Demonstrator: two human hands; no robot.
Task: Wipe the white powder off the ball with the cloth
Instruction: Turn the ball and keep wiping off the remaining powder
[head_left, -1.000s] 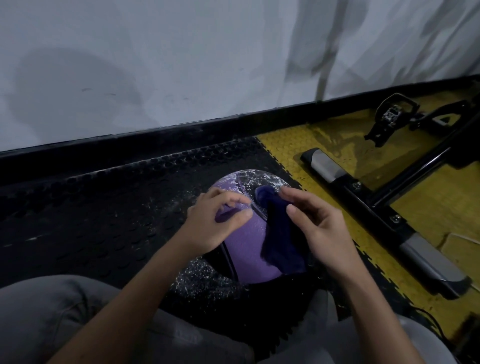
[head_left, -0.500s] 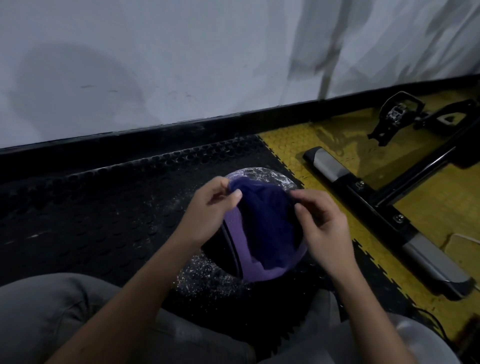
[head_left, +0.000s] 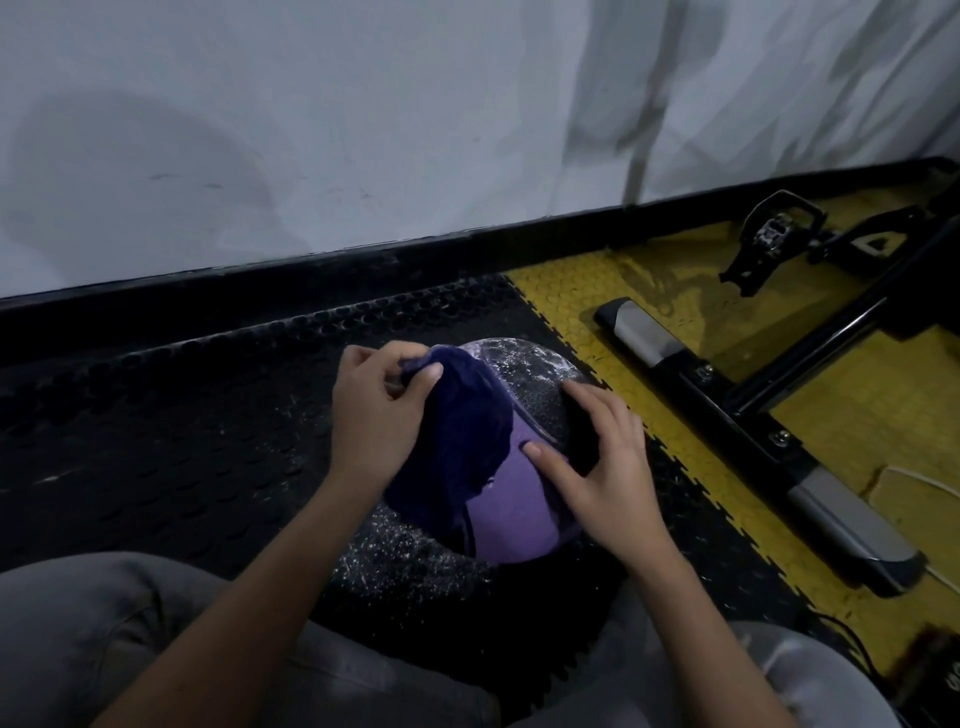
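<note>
Head view, left hand (head_left: 375, 415) gripping dark cloth (head_left: 457, 441) on powdered purple ball (head_left: 511, 519), right hand (head_left: 608, 478) spread flat on ball.

Cloth (head_left: 457, 441) hides left half of ball (head_left: 514, 509); machine frame (head_left: 727, 400) cut off rt edge.

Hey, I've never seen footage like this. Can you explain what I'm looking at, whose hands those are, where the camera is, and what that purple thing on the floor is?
There is no machine here. A person sits on the floor with a camera worn on their head, looking down at their own two hands. In front of their knees, on a black rubber mat, lies a purple ball with white powder speckling its far side. The left hand grips a dark blue cloth draped over the ball's left part. The right hand rests open on the ball. To the right, on yellow flooring, stands the black metal base of some exercise equipment.
</note>
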